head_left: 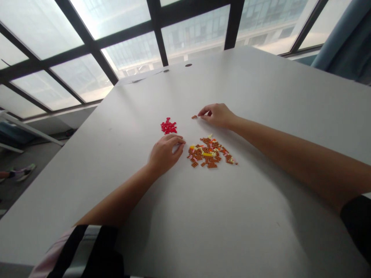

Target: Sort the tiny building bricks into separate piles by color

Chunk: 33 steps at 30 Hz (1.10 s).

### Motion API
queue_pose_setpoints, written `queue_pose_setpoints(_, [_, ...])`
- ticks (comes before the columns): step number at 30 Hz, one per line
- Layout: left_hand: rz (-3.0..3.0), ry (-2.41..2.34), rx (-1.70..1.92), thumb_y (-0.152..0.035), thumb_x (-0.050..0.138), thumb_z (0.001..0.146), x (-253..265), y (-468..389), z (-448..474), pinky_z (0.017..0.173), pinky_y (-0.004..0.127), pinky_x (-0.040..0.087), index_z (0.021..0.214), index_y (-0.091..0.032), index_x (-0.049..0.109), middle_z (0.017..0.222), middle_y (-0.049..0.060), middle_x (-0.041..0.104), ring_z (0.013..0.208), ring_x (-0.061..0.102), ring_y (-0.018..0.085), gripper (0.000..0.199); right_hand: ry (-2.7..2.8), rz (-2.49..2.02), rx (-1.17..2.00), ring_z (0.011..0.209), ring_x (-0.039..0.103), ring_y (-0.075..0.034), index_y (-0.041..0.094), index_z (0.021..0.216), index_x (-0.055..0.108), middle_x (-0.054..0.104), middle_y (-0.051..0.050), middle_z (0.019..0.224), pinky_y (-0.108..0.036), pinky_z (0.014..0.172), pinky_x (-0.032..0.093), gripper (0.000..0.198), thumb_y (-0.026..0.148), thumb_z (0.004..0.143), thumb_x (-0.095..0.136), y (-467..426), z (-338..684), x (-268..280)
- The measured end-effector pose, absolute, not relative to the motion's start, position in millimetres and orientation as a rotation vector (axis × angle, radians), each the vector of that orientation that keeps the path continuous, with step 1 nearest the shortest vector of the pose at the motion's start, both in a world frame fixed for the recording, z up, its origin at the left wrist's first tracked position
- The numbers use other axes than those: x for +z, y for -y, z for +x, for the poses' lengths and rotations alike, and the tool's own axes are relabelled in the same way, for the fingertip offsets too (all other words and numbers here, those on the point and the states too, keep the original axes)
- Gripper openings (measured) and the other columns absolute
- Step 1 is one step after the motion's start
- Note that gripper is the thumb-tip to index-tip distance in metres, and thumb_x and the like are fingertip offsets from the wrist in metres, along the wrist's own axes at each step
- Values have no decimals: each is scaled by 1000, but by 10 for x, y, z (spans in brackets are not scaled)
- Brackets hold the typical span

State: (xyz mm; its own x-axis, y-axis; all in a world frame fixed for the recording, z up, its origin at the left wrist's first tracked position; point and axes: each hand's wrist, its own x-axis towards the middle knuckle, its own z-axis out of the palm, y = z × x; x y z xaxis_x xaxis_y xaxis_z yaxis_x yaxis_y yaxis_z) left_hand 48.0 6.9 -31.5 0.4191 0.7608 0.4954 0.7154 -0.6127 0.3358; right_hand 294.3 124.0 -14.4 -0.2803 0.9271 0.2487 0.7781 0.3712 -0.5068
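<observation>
Thumb and index finger of my left hand come together at the left edge of a mixed pile of small building bricks, mostly brown with yellow, cream, orange and pink ones. Whatever those fingertips hold, if anything, is too small to make out. Just behind that hand lies a heap of red bricks. Farther out, my right hand has its thumb and index finger pinched beside a few brown bricks, which lie apart from both piles. What sits between its fingertips cannot be told.
The white table reaches back to tall windows with dark frames. Two dark round holes, one being a cable hole, show at its far edge. A blue curtain hangs at the right. At far left, a person's shoe is on the floor.
</observation>
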Motion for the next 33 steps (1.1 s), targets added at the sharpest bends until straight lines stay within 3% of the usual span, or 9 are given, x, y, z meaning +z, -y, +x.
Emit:
queue_pose_setpoints(8, [2641, -1301, 975, -15, 62, 94, -318, -65, 483, 98, 39, 59, 97, -20, 74, 109, 8, 79, 104, 74, 22, 12, 2575, -1076, 693, 76, 69, -17, 27, 93, 84, 80, -1, 88, -32, 76, 55, 16, 33, 84, 73, -910, 3086, 61])
queue_pose_setpoints(13, [2646, -1301, 981, -14, 63, 93, -330, -73, 473, 99, 38, 59, 97, -20, 74, 110, 8, 79, 105, 74, 22, 13, 2712, -1039, 706, 80, 69, -18, 23, 101, 85, 80, -7, 103, -33, 78, 54, 26, 30, 85, 65, -781, 3091, 139])
queue_pose_setpoints(26, [2657, -1241, 995, -13, 64, 93, -343, -83, 453, 100, 41, 59, 99, -18, 74, 111, 10, 78, 106, 73, 24, 12, 2766, -1235, 650, 76, 68, -19, 23, 89, 78, 79, -4, 85, -31, 72, 49, 18, 37, 84, 68, -761, 3083, 198])
queue_pose_setpoints(33, [2654, -1231, 1000, -14, 64, 93, -352, -86, 448, 101, 42, 59, 99, -19, 73, 111, 9, 78, 107, 73, 23, 11, 2738, -1215, 674, 76, 68, -19, 23, 84, 78, 77, -3, 81, -31, 71, 49, 13, 33, 78, 71, -713, 3057, 250])
